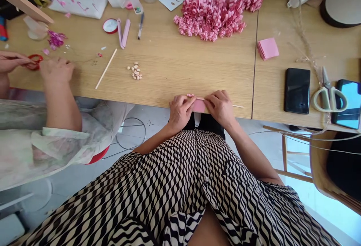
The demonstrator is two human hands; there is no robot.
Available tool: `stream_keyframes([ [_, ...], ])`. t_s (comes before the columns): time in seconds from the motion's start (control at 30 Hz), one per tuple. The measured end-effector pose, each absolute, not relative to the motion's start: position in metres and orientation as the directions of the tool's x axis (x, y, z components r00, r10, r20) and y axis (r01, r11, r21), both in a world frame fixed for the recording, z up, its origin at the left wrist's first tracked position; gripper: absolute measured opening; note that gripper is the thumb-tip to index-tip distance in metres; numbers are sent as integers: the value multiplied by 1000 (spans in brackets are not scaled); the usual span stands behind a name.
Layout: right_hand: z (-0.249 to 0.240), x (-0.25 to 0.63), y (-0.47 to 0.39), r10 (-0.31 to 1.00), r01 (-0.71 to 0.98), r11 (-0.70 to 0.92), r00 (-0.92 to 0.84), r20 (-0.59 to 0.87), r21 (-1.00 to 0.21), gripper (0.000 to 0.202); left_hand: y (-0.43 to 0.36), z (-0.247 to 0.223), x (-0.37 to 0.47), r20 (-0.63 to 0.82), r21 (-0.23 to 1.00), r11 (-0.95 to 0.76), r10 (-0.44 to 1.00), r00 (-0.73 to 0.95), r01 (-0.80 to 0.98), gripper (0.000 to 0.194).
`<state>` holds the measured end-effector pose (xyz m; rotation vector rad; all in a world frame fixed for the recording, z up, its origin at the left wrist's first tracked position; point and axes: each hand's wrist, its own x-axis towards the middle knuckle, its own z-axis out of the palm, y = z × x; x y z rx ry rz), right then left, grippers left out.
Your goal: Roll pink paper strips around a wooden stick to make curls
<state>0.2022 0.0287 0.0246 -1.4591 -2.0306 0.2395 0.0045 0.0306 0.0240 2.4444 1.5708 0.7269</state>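
At the front table edge, my left hand (181, 111) and my right hand (220, 107) pinch a small pink paper piece (199, 106) between them. A thin pale stick (238, 106) sticks out to the right from under my right hand. Its other part is hidden by my fingers. A bit of curled pink (190, 95) shows at my left fingertips. Farther back on the table lies a big heap of curly pink paper pieces (211, 11). To the right is a stack of pink paper squares (267, 48).
White-handled scissors (327, 91), a black phone (297, 90) and another phone (349, 103) lie at right. Pistachio-like pieces (136, 72) and a pale stick (106, 68) are left of centre. Another person's hands (58, 69) work at far left with red scissors (35, 62).
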Motion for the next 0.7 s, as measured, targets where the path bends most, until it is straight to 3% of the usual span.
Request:
stream_keyframes([
  [0.13, 24, 201, 31, 916, 797, 356, -196, 349, -487, 26, 45, 29, -1, 360, 425, -439, 884, 297, 792, 28],
  [0.37, 25, 201, 31, 927, 805, 340, -201, 315, -486, 26, 66, 28, 0, 287, 414, -525, 851, 441, 743, 23],
  [0.7, 26, 200, 32, 929, 833, 331, -205, 309, -443, 24, 67, 20, -1, 352, 467, -511, 856, 379, 721, 22],
])
